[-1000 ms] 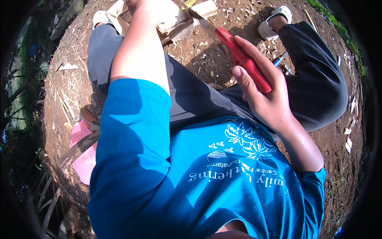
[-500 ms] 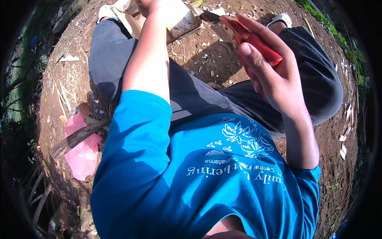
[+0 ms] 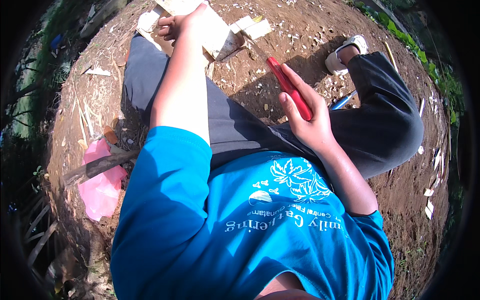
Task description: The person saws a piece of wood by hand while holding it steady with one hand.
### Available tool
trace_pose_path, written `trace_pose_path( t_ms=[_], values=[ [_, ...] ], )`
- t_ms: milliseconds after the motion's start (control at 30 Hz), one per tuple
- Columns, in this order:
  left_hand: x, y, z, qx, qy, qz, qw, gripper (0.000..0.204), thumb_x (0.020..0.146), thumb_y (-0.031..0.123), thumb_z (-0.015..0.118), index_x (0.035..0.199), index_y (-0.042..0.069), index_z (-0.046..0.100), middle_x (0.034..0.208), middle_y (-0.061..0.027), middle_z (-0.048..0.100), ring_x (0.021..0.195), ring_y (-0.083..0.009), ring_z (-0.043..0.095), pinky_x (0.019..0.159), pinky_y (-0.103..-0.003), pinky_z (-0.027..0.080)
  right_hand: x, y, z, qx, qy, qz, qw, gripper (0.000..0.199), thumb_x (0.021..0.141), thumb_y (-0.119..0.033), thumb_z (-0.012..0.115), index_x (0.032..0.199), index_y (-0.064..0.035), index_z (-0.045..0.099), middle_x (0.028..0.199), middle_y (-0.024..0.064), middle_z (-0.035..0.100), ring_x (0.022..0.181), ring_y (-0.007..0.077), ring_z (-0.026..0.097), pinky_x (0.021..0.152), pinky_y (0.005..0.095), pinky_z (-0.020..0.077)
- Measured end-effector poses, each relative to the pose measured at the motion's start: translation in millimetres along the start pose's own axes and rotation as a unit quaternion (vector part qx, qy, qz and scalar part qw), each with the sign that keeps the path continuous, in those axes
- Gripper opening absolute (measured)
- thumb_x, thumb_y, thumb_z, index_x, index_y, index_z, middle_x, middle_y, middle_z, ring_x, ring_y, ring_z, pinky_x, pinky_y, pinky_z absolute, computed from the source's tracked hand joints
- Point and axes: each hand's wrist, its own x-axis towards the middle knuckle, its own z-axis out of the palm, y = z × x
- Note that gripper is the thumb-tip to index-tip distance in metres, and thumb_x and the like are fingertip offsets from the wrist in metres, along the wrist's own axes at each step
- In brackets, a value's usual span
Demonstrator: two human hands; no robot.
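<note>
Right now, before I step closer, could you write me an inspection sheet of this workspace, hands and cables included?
Surface: bare brown earth, strewn with pale chips.
Job's things: slim red-handled tool with a thin blade, pointing toward a pale flat board.
Clutter: crumpled pink plastic sheet with a brown wooden stick across it; slender blue rod by the right leg.
Hands: right hand grips the red handle; left hand is at the board, grip unclear.
Cables: nothing seen.
Surroundings: green leaves at upper right.
</note>
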Motion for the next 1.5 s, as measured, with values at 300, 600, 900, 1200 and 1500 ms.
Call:
trace_pose_path(
  t_ms=[300,600,900,1200,1500],
  values=[
    [36.1,70.9,-39.1,0.223,-0.003,0.217,0.95,0.072,0.078,0.044,0.082,0.13,-0.001,0.062,0.121,-0.0248,0.069,0.112,-0.0318,0.069,0.094,-0.043,0.055,-15.4,17.2,-4.3,0.026,0.009,0.028,0.999,0.055,0.097,-0.003,0.061,0.151,-0.0053,0.051,0.133,0.02,0.068,0.123,0.0226,0.066,0.103,0.0339,0.0488],
    [129.5,23.1,-25.7,0.086,-0.073,0.095,0.989,0.031,0.087,0.034,0.074,0.093,0.004,0.077,0.09,-0.0125,0.076,0.09,-0.0278,0.073,0.079,-0.042,0.055,18.0,-24.4,4.1,0.05,0.005,0.019,0.999,0.057,0.096,-0.008,0.064,0.15,0.0004,0.048,0.129,0.0247,0.067,0.121,0.0331,0.065,0.101,0.0374,0.0514],
    [101.0,25.8,-17.9,0.105,-0.058,0.109,0.987,0.036,0.085,0.036,0.075,0.099,0.003,0.071,0.095,-0.0136,0.074,0.093,-0.0285,0.071,0.082,-0.041,0.054,30.1,-61.1,-9.8,0.021,-0.018,0.008,1.0,0.053,0.098,-0.008,0.063,0.147,0.0055,0.049,0.14,0.0241,0.062,0.135,0.0308,0.058,0.111,0.0371,0.0458],
    [78.0,22.9,-6.1,0.103,-0.059,0.111,0.987,0.043,0.084,0.038,0.077,0.105,0.003,0.066,0.101,-0.0148,0.072,0.097,-0.0291,0.07,0.085,-0.041,0.054,21.9,-63.0,-15.4,-0.013,-0.033,-0.012,0.999,0.053,0.098,-0.002,0.061,0.148,0.0062,0.048,0.141,0.0243,0.062,0.137,0.0284,0.057,0.112,0.0346,0.0439],
    [51.3,36.6,17.7,0.107,-0.066,0.139,0.982,0.051,0.082,0.04,0.078,0.111,0.002,0.06,0.106,-0.016,0.07,0.101,-0.0298,0.069,0.088,-0.041,0.053,46.9,27.8,4.6,0.056,0.068,-0.034,0.996,0.056,0.099,-0.013,0.064,0.151,0.0001,0.049,0.141,0.0203,0.063,0.131,0.0216,0.06,0.109,0.0348,0.0453]
  ],
)
